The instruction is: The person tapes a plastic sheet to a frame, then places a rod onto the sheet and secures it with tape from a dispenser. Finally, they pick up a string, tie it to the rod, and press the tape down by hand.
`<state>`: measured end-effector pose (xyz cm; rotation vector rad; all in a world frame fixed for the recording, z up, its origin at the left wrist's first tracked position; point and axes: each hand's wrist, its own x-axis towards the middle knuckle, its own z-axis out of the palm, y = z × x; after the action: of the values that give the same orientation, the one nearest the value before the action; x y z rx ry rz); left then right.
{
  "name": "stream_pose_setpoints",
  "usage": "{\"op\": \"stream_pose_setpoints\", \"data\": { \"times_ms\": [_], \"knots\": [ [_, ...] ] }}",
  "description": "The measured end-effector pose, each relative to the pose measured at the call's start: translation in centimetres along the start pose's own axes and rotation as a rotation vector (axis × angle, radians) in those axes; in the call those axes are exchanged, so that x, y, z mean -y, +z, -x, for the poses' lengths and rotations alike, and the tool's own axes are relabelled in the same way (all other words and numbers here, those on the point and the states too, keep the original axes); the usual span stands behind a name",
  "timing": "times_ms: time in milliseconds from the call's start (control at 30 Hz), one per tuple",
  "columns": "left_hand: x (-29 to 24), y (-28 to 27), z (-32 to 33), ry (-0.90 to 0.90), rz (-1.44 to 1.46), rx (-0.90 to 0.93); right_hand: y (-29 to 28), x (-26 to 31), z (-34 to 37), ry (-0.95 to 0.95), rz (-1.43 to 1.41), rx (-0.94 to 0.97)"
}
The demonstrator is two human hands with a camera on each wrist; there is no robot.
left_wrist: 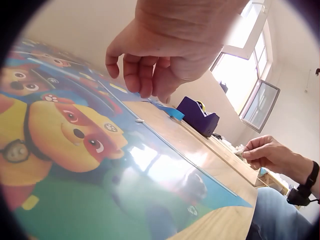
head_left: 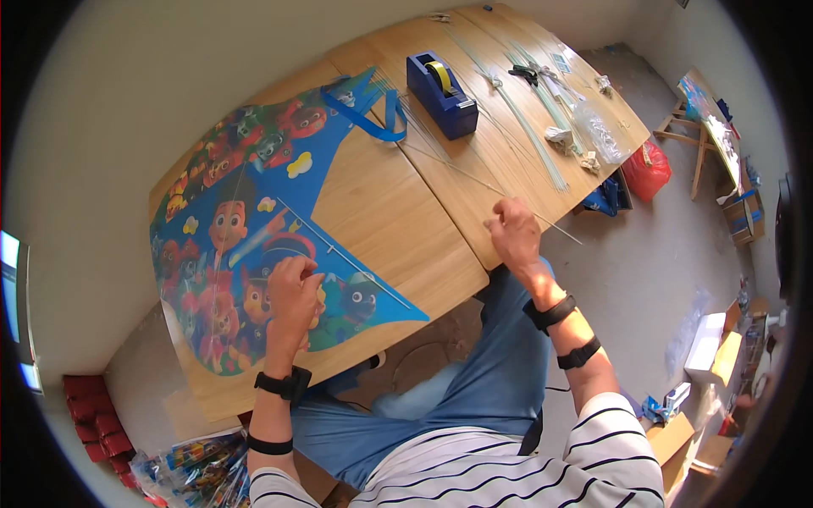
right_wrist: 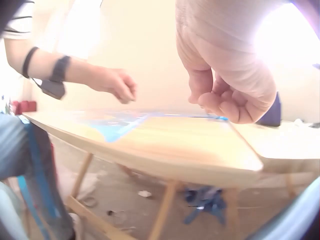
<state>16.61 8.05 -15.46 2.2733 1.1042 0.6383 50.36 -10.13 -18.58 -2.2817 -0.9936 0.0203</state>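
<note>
So the tabletop takes up most of the head view, running from lower left to upper right, and the lens bends its edges pretty badly. Sprawled across its left half is a blue printed sheet full of cartoon pups. One sharp tip points up to top centre, the other to lower right, and the notch between them faces right; with that warp I can't call its long axis. Left hand and forearm block some of the print, and window glare washes out another bit in the left wrist view.

Clear plastic bags at lower left have colourful printed stuff inside, cut off by the dark rim. The red bag at right is too opaque to see into. Tape dispenser, top centre, holds a yellow tape roll.

Left hand is above the sheet, fingers loosely bent, nothing visible between them. Right hand, right of centre, has its fingers curled in; can't tell if they're pinching the thin rod that passes right by them and pokes past the table edge. White rod lies just inside the sheet's lower-right edge, roughly parallel to it.
</note>
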Motion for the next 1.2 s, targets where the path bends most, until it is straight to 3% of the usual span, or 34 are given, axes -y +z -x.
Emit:
{"op": "stream_pose_setpoints", "data": {
  "times_ms": [33, 133, 233, 333, 433, 500, 733, 833, 933, 1033, 1200],
  "knots": [
    [-0.3, -0.7, 0.6, -0.005, 0.003, 0.010, -0.9, -1.9, -1.3, 0.000, 0.099, -0.082],
    [-1.0, -2.0, 2.6, -0.094, 0.028, 0.033, -2.7, -6.3, -2.9, 0.052, 0.282, -0.042],
    [-1.8, -2.3, 3.6, -0.146, 0.093, 0.090, -2.4, -8.4, -3.2, 0.063, 0.286, 0.057],
    [-2.2, -1.9, 4.1, -0.049, 0.051, 0.100, -1.9, -9.1, -3.8, 0.101, 0.232, 0.152],
    [-3.3, -2.1, 4.3, -0.029, -0.015, 0.117, -1.3, -10.2, -3.9, -0.130, 0.272, 0.103],
    [-3.4, -2.1, 4.4, 0.024, -0.024, 0.118, -1.5, -10.8, -3.7, -0.186, 0.335, 0.118],
    [-3.2, -2.1, 5.3, 0.016, 0.096, 0.106, -3.2, -9.7, -1.5, -0.218, 0.357, 0.157],
    [-4.2, -2.7, 5.7, -0.003, 0.057, 0.103, -5.5, -8.8, -0.7, -0.157, 0.188, 0.102],
    [-4.6, -2.4, 5.7, -0.025, 0.093, 0.083, -5.8, -10.3, -1.9, -0.093, 0.241, 0.015],
    [-5.1, -1.9, 5.5, -0.042, 0.112, 0.131, -4.3, -10.8, -5.0, 0.102, 0.280, 0.061],
    [-6.5, -1.7, 5.3, -0.040, 0.060, 0.146, -0.3, -10.2, -10.4, 0.164, 0.332, 0.097]
  ]
}}
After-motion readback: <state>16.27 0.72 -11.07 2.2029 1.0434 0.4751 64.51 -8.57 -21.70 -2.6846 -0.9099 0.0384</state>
